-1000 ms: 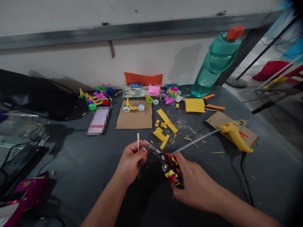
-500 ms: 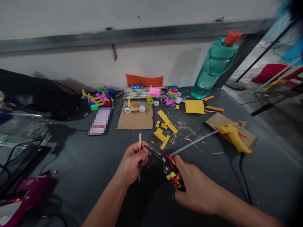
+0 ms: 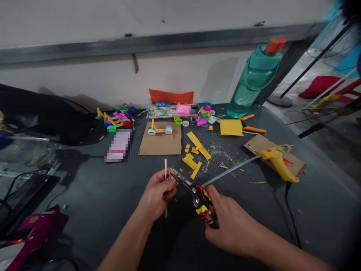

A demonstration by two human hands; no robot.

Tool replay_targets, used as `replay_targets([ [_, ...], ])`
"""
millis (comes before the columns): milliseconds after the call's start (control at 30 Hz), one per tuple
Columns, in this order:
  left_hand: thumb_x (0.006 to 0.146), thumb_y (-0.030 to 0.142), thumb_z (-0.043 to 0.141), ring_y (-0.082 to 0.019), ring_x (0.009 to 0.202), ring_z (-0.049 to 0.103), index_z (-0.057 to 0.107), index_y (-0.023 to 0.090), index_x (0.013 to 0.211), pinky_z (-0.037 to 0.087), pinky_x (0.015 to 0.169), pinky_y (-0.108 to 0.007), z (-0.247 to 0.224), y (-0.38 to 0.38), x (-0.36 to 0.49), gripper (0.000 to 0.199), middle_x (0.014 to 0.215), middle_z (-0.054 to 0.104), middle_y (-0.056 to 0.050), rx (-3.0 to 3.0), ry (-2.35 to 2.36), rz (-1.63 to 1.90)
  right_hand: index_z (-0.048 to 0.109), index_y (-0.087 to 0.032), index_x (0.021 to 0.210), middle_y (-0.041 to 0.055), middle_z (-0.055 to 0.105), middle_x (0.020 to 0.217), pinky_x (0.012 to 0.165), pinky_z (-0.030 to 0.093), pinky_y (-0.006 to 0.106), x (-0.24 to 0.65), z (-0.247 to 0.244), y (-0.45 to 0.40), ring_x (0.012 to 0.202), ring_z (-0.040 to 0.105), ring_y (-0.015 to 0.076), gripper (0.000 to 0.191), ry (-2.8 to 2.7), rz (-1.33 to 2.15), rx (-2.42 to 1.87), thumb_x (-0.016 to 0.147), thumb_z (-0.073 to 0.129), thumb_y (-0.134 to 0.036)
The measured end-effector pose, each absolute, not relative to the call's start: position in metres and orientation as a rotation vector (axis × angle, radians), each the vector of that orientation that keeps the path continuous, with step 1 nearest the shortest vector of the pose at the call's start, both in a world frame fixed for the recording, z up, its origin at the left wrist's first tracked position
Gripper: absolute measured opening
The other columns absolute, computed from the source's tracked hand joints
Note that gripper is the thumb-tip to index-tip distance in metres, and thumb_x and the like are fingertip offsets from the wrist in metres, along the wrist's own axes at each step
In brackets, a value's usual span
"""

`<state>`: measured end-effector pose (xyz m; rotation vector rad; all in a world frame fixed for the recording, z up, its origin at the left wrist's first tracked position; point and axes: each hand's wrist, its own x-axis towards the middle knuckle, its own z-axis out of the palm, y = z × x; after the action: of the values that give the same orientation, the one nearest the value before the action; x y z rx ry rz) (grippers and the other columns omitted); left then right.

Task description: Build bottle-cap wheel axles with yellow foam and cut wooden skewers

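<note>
Between the thumb and fingers of my left hand (image 3: 158,192), a thin wooden stick (image 3: 166,165) stands nearly upright, its ends showing above and below the grip. My right hand (image 3: 228,222) is closed round the handles of black scissors (image 3: 184,184) with red and yellow patterned grips. Their blades point up and left, the tips at my left fingertips close to the stick. Beyond my hands lie cut yellow strips (image 3: 199,145) and scraps. On a cardboard square (image 3: 159,146) rests a small yellow scooter-like model (image 3: 159,130) with white-rimmed wheels.
At right, a yellow glue gun (image 3: 278,162) with a long glue stick lies on cardboard, its cord trailing forward. A teal bottle (image 3: 254,81) stands behind orange-handled pliers (image 3: 255,130). To the left are a pixelated card (image 3: 119,146), colourful models (image 3: 120,116) and a magenta device (image 3: 36,226).
The scissor handles and my right hand have shifted slightly left and look closer together. My left hand keeps its hold on the stick. The whole view has moved a little.
</note>
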<state>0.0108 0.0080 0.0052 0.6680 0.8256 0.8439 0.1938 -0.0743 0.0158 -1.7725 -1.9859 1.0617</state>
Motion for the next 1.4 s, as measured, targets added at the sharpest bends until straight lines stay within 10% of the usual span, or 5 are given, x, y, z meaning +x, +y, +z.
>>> replay_targets([
  [1400, 0.066, 0.026, 0.07, -0.003, 0.041, 0.017, 0.054, 0.014, 0.063, 0.009, 0.039, -0.019, 0.0029, 0.0071, 0.0108, 0.02, 0.049, 0.031, 0.007, 0.692, 0.831, 0.811, 0.038, -0.018, 0.088, 0.0054, 0.055, 0.075, 0.053, 0.037, 0.03, 0.1912, 0.0152, -0.0707, 0.061, 0.053, 0.0183, 0.034, -2.071, 0.953, -1.788, 0.056, 0.049, -0.02],
])
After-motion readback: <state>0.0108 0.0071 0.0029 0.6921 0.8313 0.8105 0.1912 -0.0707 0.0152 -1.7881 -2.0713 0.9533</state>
